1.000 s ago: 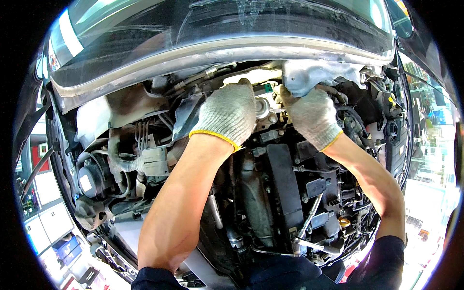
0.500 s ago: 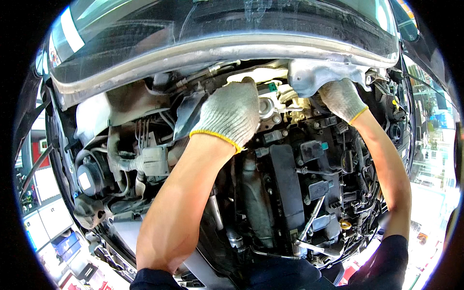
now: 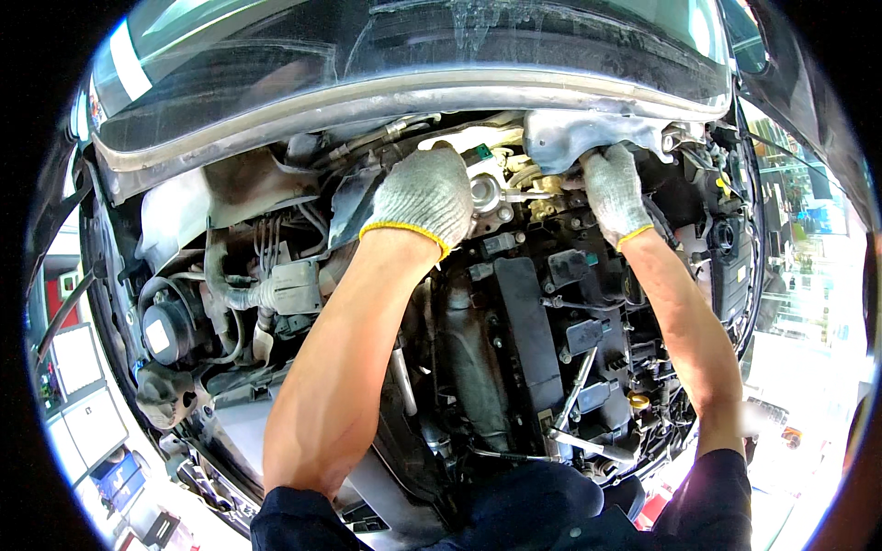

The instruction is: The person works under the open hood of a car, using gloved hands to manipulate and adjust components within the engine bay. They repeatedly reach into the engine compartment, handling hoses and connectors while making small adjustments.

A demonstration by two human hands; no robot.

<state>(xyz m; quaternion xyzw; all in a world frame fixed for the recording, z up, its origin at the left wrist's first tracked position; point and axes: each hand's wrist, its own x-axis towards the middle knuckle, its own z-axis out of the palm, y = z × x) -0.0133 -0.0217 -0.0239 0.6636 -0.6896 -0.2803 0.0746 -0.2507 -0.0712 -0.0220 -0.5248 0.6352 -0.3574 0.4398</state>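
Both of my hands wear white knitted gloves with yellow cuffs and reach to the back of a car's engine bay. My left hand (image 3: 419,196) is curled closed beside a round metal fitting (image 3: 487,193) at the rear of the engine; the back of the glove hides its fingers and whatever they grip. Bent in at the wrist, my right hand (image 3: 616,191) has its fingers drawn together under the lower edge of a grey formed panel (image 3: 588,138). What those fingertips hold cannot be made out. A thin metal rod-like part (image 3: 531,196) extends from the fitting toward the right hand.
A ratchet (image 3: 593,447) lies across the near end of the black engine cover strip (image 3: 531,321). Another metal bar (image 3: 404,381) stands left of the engine. The windscreen's lower edge (image 3: 413,96) overhangs the back. Hoses and a round reservoir (image 3: 170,326) fill the left side.
My right hand has shifted left and turned more upright, its fingers now closer to the rod-like part. The left hand stays by the round fitting. The whole view has slid slightly.
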